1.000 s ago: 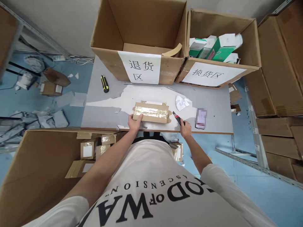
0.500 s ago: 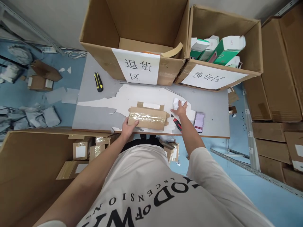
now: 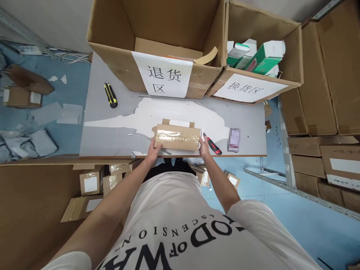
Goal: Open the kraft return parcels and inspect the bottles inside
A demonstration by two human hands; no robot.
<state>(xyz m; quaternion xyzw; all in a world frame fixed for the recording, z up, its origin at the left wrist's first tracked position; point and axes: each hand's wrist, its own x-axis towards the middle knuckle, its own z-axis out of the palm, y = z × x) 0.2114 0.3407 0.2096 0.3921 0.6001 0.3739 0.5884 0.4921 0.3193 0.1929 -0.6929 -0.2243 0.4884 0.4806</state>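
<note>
A small brown cardboard box (image 3: pixel 177 138), with clear tape along its top and an end flap turned out, lies near the table's front edge. My left hand (image 3: pixel 154 150) grips its left front corner, thumb on top. At the box's right end, my right hand (image 3: pixel 203 147) holds a piece of white paper (image 3: pixel 201 135); whether it also touches the box I cannot tell. Just right of that hand rests a red and black utility knife (image 3: pixel 214 145). Farther right on the table lies a blurred-out phone-like object (image 3: pixel 234 140).
Two large cartons, one labelled (image 3: pixel 165 75) and one holding green and white boxes (image 3: pixel 267 58), stand at the table's (image 3: pixel 249 123) back. A yellow and black utility knife (image 3: pixel 110 95) lies at left. Below left is an open carton (image 3: pixel 36 210) beside taped parcels (image 3: pixel 90 183).
My right hand has come left and nearer, bringing the white paper from the table to the box's right end. My left hand stays on the box. The view has shifted slightly.
</note>
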